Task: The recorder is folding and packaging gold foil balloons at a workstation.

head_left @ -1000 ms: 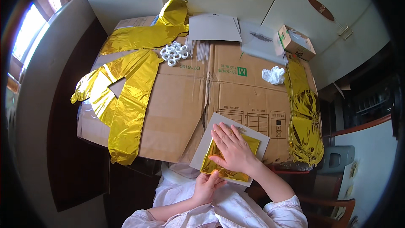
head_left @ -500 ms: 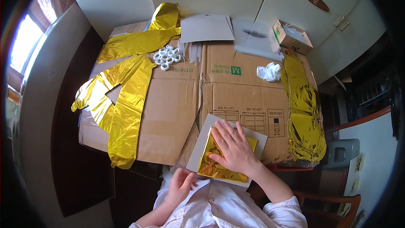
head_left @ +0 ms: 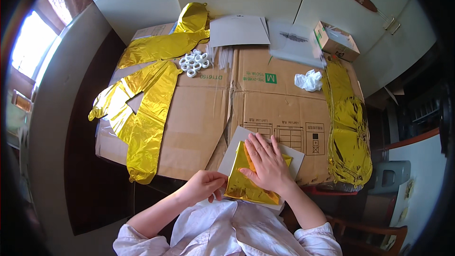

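Observation:
A gold foil balloon folded into a flat square (head_left: 246, 188) lies on a grey card (head_left: 233, 146) at the near edge of the cardboard. My right hand (head_left: 268, 166) presses flat on the foil, its fingers stretched out and the thumb apart. At the left side of the square, my left hand (head_left: 208, 185) is closed, thumb and fingertips together against the foil's edge. What sits between those fingertips, if anything, is hidden.
Unfolded gold foil balloons (head_left: 150, 128) spread over the left. White rings (head_left: 193, 61), clear straws (head_left: 225, 59) and grey cards (head_left: 239, 31) lie farther back. At right are a crumpled white tissue (head_left: 309, 80), stacked gold balloons (head_left: 348, 132) and an open carton (head_left: 337, 42).
My left hand has moved up and right, from beside my shirt to the foil's left edge. My right hand stays flat on the folded balloon. The whole view has shifted slightly.

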Demonstrator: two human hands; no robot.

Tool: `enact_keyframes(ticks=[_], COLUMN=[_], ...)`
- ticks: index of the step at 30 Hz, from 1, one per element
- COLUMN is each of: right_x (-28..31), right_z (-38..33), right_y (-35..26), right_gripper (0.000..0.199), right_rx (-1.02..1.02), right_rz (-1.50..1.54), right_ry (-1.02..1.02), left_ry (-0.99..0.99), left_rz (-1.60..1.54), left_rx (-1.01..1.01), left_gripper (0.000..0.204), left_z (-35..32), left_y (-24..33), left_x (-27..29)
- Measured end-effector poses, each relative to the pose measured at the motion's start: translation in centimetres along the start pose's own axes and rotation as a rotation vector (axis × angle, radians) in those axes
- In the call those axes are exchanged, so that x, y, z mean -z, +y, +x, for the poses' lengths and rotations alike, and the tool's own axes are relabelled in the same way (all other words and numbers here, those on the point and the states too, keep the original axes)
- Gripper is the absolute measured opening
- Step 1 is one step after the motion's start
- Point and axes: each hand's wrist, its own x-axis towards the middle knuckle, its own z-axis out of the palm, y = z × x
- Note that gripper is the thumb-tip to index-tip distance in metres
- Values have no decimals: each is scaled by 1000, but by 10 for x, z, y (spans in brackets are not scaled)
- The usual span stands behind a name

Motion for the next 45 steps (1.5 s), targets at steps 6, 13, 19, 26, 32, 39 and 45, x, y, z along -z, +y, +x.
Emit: enact_keyframes(ticks=[6,13,19,26,32,39,45], right_x=[0,-1,-1,0,0,0,0], right_z=[0,0,0,0,0,0,-1], right_y=[0,1,2,1,2,2,2], right_gripper=[79,79,80,81,83,83,84], right_rx=[14,16,23,19,29,26,29], right_rz=[-7,-11,-6,2,-21,-7,-9], right_ry=[6,7,13,2,5,3,8], left_ry=[-17,-1,47,31,-23,-88,-94], left_rz=[-7,2,101,168,179,148,189], left_rx=[120,135,130,108,102,162,140], left_gripper=[24,23,18,14,15,18,15], left_z=[11,15,14,19,23,26,30], left_y=[10,11,17,20,28,32,35], left_x=[2,-1,-3,-3,-5,1,2])
